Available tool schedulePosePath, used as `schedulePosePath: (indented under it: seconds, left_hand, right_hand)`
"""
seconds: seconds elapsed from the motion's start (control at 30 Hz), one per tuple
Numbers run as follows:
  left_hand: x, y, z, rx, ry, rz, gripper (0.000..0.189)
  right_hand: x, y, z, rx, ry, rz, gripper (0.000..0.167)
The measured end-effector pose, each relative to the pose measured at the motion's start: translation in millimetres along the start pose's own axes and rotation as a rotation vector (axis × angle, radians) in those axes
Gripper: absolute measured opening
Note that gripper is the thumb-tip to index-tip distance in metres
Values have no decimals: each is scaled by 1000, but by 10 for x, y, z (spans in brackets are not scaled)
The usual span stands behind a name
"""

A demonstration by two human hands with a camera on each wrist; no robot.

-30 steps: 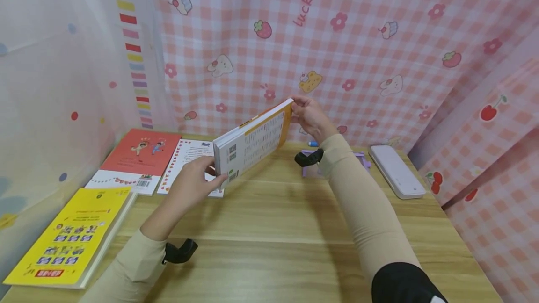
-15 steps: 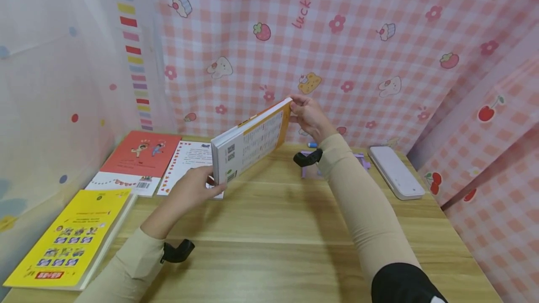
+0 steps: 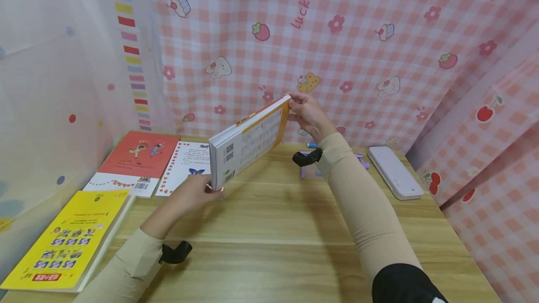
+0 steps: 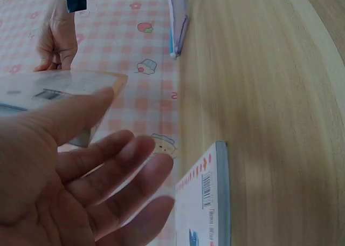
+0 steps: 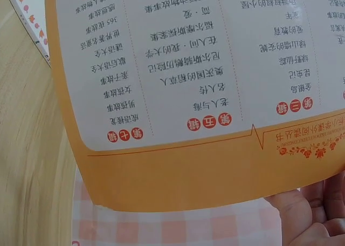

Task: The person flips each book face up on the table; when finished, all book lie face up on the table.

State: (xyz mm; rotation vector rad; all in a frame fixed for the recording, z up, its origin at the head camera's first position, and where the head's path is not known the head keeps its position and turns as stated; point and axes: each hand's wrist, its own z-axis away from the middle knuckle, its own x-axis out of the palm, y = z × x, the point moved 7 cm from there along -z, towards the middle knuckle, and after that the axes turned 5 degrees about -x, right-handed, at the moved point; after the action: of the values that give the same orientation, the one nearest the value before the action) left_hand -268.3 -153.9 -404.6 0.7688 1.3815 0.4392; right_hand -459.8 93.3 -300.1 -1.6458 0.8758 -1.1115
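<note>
In the head view a thick book [image 3: 248, 146], its white and orange back cover towards me, is held tilted above the table. My right hand [image 3: 309, 115] pinches its upper right end; in the right wrist view the fingers [image 5: 294, 211] grip the orange border of the cover. Near the lower left corner is my left hand [image 3: 191, 200]. Seen from the left wrist, this hand [image 4: 91, 170] has its fingers loosely spread and its thumb across the near end of the book [image 4: 99, 79]; whether the thumb presses on it is hard to tell.
A red-and-white book [image 3: 139, 158] and a white book with a leaf border [image 3: 177, 172] lie at the back left, a yellow book [image 3: 69, 237] in front. Behind the right forearm lies a purple-framed item [image 3: 309, 171], with a white case [image 3: 395, 172] farther right on the wooden table [image 3: 269, 247].
My left hand has slid down the book's left end, and its thumb has come off the cover's face. The right hand keeps its grip, and the book has barely shifted.
</note>
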Motion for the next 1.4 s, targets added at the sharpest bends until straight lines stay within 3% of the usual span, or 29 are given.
schedulePosePath:
  seconds: [0.1, 0.3, 0.6, 0.83, 1.03, 1.4]
  left_hand:
    - [23, -19, -3, 17, -16, 25, 43]
    - [43, -34, -19, 25, -52, 66, 35]
    - [87, -13, -11, 31, -143, 167, 35]
    - [120, -19, 3, 31, -187, 221, 40]
    - [140, -38, 3, 18, -191, 245, 39]
    - [168, -16, 30, 0, -190, 248, 15]
  right_hand:
    - [-1, 3, 3, 4, 0, -21, 27]
    - [-22, 21, 3, 0, -2, -14, 19]
    - [-30, 74, -15, -9, -17, -35, 21]
    - [-9, 129, -28, 2, -18, 21, 27]
    - [-4, 139, -26, 17, -8, 36, 25]
    - [-23, 172, -19, 45, 13, 121, 23]
